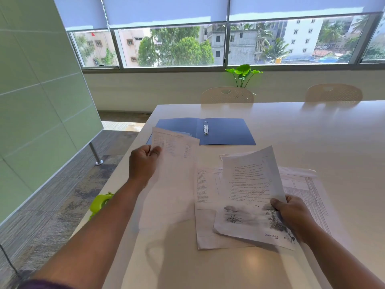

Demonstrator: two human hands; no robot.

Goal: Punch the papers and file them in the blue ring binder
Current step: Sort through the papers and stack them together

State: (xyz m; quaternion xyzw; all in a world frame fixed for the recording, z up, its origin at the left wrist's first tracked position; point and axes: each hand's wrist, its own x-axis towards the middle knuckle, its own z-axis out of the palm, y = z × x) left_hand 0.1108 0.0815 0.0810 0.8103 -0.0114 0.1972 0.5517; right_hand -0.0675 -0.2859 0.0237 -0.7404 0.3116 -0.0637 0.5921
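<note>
The blue ring binder [225, 131] lies open and flat on the white table [312, 130], toward its far left part, with the metal ring mechanism [205, 128] standing along the spine; both inner covers show bare blue. The left hand [143, 161] grips a printed sheet [173, 174] by its left edge, thumb on top, holding it raised and tilted so that its far corner overlaps the binder's near left cover in view. The right hand [295, 215] pinches another sheet [252, 197] at its right edge; this sheet carries text above and a grey landscape drawing below, with the word DELIVERED near its bottom. Under it, more papers [208, 215] lie spread on the table, some printed with tables, reaching right past the right hand. A lime-green object [100, 202] sits at the table's left edge, partly hidden by the left forearm; what it is cannot be told. The table's left edge runs close beside the left arm, with floor below. To the right of the binder and beyond the papers, the table surface is bare up to two chairs [227, 94] at the far side.
</note>
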